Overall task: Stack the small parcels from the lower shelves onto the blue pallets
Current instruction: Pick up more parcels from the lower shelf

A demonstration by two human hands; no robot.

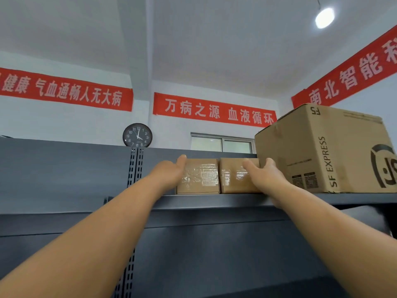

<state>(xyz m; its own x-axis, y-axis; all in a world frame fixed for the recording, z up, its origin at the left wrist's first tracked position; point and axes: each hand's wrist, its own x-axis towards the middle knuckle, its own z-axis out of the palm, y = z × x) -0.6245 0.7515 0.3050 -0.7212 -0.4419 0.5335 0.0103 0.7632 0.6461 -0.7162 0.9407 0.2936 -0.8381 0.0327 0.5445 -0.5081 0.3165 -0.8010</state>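
Two small brown parcels with clear tape stand side by side on the top shelf [214,200] of a dark grey rack. My left hand [171,171] lies flat against the left side of the left parcel [202,177], fingers stretched out. My right hand [263,175] rests against the front right of the right parcel [233,177], in the gap beside a big box, fingers extended. Both arms reach upward. Neither hand has closed around a parcel. No blue pallet is in view.
A large SF Express carton [322,151] stands on the same shelf, right beside the right parcel. A slotted upright [135,166] rises left of my left hand. A wall clock [137,135], a window [221,144] and red banners are behind.
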